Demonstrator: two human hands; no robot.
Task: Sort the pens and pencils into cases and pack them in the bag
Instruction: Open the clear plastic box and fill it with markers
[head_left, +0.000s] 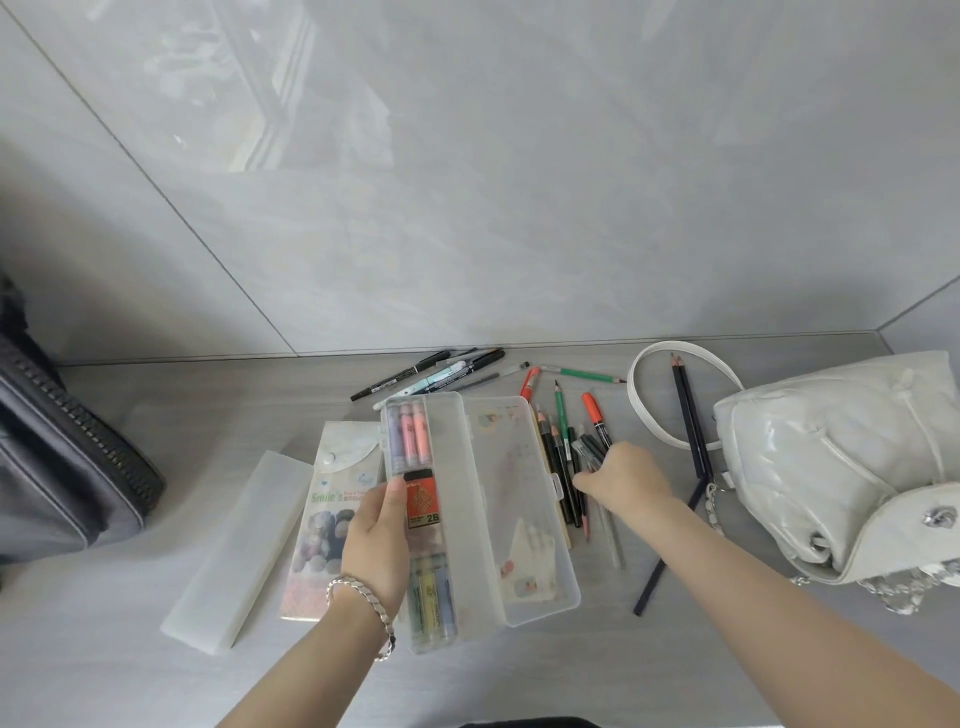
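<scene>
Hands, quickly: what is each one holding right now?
Left hand: grips the open clear pencil case by its edge.
Right hand: grips a bunch of pens.

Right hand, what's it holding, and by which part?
The right hand grips a small bunch of grey pens, fingers curled round their near ends; the far ends stick out.

White quilted bag (821, 467), orange-capped pens (595, 415)

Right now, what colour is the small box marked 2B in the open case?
The 2B box is orange-red with a black top; head view.
</scene>
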